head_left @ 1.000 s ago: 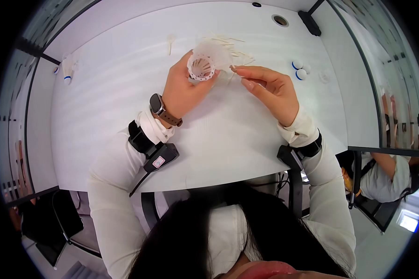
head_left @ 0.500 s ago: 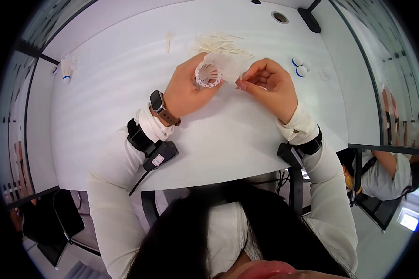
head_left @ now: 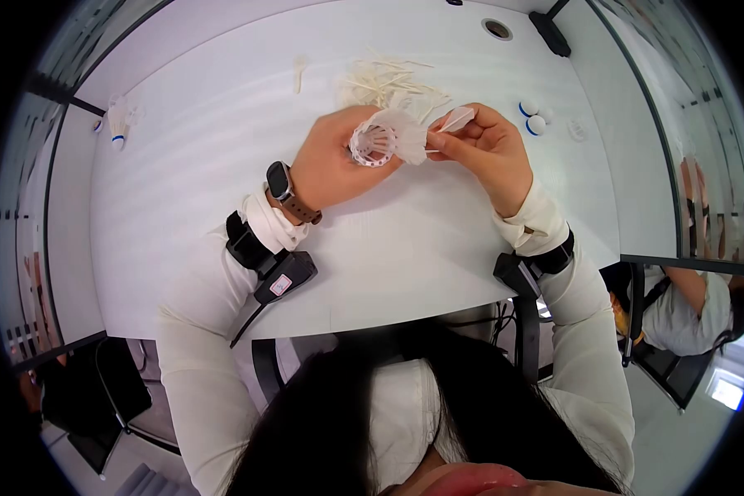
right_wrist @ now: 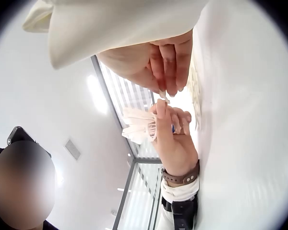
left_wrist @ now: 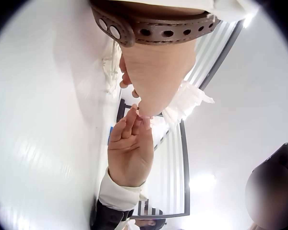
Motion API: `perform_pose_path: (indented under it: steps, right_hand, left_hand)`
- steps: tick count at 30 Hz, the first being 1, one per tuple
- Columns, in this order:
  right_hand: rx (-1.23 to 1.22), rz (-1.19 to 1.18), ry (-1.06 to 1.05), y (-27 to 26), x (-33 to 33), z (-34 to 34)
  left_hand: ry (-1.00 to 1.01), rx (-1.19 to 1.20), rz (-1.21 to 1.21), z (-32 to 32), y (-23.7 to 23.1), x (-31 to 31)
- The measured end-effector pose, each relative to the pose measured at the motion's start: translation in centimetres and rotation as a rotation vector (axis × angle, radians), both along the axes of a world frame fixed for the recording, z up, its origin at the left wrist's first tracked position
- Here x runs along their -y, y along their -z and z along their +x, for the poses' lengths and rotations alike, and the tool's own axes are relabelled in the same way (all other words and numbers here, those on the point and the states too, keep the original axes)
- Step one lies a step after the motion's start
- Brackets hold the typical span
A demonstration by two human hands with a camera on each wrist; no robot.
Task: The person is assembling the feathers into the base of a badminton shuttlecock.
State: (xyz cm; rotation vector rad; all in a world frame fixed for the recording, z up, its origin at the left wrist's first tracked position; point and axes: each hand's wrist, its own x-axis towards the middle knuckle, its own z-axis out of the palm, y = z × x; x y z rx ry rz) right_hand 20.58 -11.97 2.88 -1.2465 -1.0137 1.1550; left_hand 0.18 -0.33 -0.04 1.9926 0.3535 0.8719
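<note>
My left hand (head_left: 335,157) grips a shuttlecock (head_left: 374,147), its ring of holes facing me and its white feathers flaring to the right. In the right wrist view, a bit of blue band (right_wrist: 173,128) shows between the left fingers. Close beside the flared feathers, my right hand (head_left: 492,161) pinches a loose white feather (head_left: 458,119) between thumb and fingers, its vane sticking up past the fingertips. Seen from the left wrist, the right hand (left_wrist: 130,155) has its fingertips right at the left hand, which hides most of the shuttlecock.
A pile of pale feather shafts (head_left: 388,80) lies just beyond the hands, with a single feather (head_left: 298,74) left of it. Blue-banded cork heads (head_left: 536,126) and a clear small piece (head_left: 576,130) sit at right. Another shuttlecock (head_left: 117,132) lies far left.
The left hand has brought the shuttlecock slightly toward me and to the right. The right fingers have shifted, and a feather vane now stands out from their pinch.
</note>
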Motion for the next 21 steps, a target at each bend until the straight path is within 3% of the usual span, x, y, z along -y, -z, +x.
perform_pose_path:
  steps: [21]
  right_hand:
    - [-0.041,-0.037,0.022,-0.36,-0.24,0.41]
  left_hand:
    - [0.007,-0.124,-0.002,0.04,-0.59,0.25]
